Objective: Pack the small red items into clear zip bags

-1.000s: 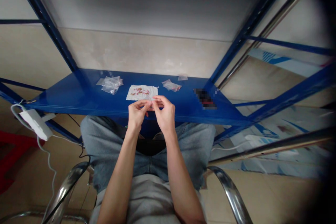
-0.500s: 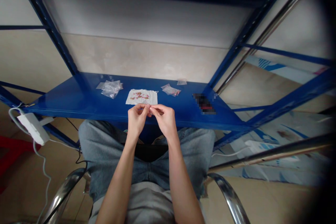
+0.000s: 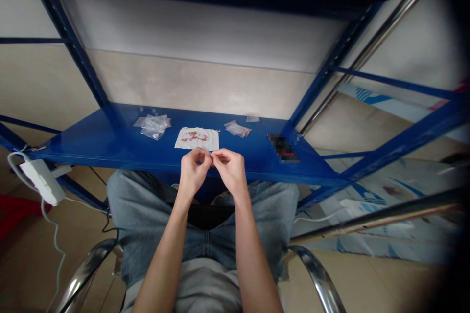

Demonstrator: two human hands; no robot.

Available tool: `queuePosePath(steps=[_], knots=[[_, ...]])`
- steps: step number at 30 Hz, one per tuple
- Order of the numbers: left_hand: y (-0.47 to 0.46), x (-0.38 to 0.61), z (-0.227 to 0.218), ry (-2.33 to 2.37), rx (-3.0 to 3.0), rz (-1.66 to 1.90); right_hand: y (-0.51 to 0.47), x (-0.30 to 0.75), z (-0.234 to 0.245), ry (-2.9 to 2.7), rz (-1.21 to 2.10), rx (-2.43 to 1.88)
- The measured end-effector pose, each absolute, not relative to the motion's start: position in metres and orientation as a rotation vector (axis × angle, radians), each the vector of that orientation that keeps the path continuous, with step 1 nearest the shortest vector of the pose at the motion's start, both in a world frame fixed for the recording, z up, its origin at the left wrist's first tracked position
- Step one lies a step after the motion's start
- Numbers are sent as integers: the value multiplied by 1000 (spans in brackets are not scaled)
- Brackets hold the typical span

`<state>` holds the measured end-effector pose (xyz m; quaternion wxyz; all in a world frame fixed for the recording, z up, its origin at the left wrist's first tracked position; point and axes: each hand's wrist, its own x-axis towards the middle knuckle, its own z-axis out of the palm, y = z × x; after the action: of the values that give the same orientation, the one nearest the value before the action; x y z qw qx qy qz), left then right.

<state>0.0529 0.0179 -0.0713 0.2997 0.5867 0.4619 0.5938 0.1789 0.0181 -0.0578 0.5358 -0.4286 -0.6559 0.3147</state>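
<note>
Near the front edge of the blue shelf (image 3: pixel 121 149), my left hand (image 3: pixel 194 168) and my right hand (image 3: pixel 229 168) meet at the fingertips. Both are closed in a pinch; whatever sits between the fingertips is too small to make out. Just beyond them lies a white cloth (image 3: pixel 179 143) with several small pink and brown pieces (image 3: pixel 196 135) on it. A pile of clear plastic bags (image 3: pixel 156 126) is to the left of the cloth. On its right are small bags with reddish contents (image 3: pixel 238 129).
Behind those bags lies another small clear bag (image 3: pixel 252 118). A dark, pixelated object (image 3: pixel 283 147) rests at the shelf's right end. A white power strip (image 3: pixel 44 181) hangs at the left corner. Blue uprights (image 3: pixel 82 66) frame the shelf, and chrome chair arms (image 3: pixel 319 274) flank my legs.
My hands stay together at almost the same spot, with the fingers slightly shifted and the left-hand pinch more rounded. The whole view has moved a little.
</note>
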Motion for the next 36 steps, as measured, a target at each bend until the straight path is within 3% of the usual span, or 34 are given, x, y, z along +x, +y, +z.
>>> queuePosePath(steps=[5,13,19,30,36], knots=[[13,55,-69,1540,1764,1498,20,175,-61,-1500,353,-1313],[8,58,-60,1491,1901,1331,23,189,-59,-1657,528,-1158],[-1,68,-55,1538,1903,1309,19,188,-59,-1525,203,-1444],[22,41,-71,1290,1637,1578,28,203,-62,-1238,938,-1041],[33,30,-91,922,1381,1304,29,204,-60,-1177,1130,-928]])
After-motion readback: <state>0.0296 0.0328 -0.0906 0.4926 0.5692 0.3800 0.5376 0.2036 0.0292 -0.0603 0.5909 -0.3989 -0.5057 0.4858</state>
